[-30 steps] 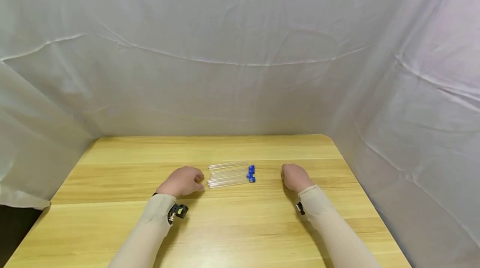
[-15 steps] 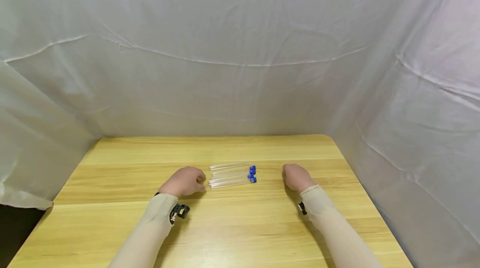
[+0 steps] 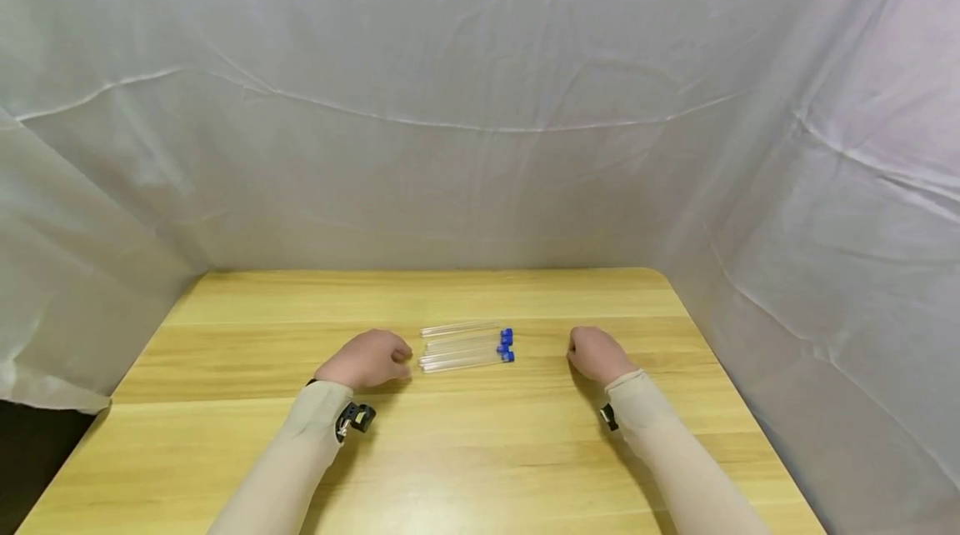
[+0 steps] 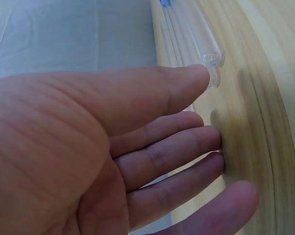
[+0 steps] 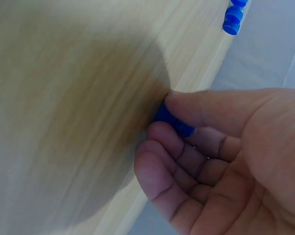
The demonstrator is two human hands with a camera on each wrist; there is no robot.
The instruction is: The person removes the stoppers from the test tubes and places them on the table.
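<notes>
Right grip (image 5: pixel 220 147) is pinching a small blue cap (image 5: pixel 172 121) between thumb and curled fingers, resting on the tabletop (image 3: pixel 480 452) at about three o'clock from the tubes; left hand (image 3: pixel 365 360) is lying relaxed and holding nothing, fingers loosely curled, thumb tip just beside the rounded ends of the clear tubes (image 3: pixel 461 349) at their nine o'clock; tubes are lying side by side at the tabletop's centre, three blue-capped ends pointing toward three o'clock.
</notes>
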